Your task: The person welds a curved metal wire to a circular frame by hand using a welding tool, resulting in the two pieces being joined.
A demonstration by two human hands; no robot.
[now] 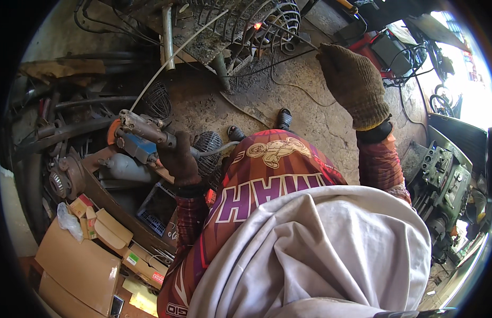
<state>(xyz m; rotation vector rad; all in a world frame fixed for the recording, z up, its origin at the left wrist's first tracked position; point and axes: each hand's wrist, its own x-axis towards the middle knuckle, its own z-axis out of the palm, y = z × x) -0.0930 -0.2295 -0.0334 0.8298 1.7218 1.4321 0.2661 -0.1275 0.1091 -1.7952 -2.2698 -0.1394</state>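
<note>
Nearer than the barred cage (272, 18), at left, the metal tool (148, 129) looks stiff and fairly heavy, best taken at the end where the gloved left hand (180, 159) is wrapped round it. Its long axis runs leftward from that hand, while the thin rod (174, 57) at its head slants away rightward; the gloved right hand (354, 85) seems pinched on a dark bar (311, 46)

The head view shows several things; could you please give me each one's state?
Left hand: gloved, closed around the tool
Tool: gripped by its handle
Right hand: gloved, closed on a thin rod
Glowing spot: lit orange-red
Bag: crumpled
Cloth: draped, wrinkled
Sandals: worn
Floor: stained
</note>
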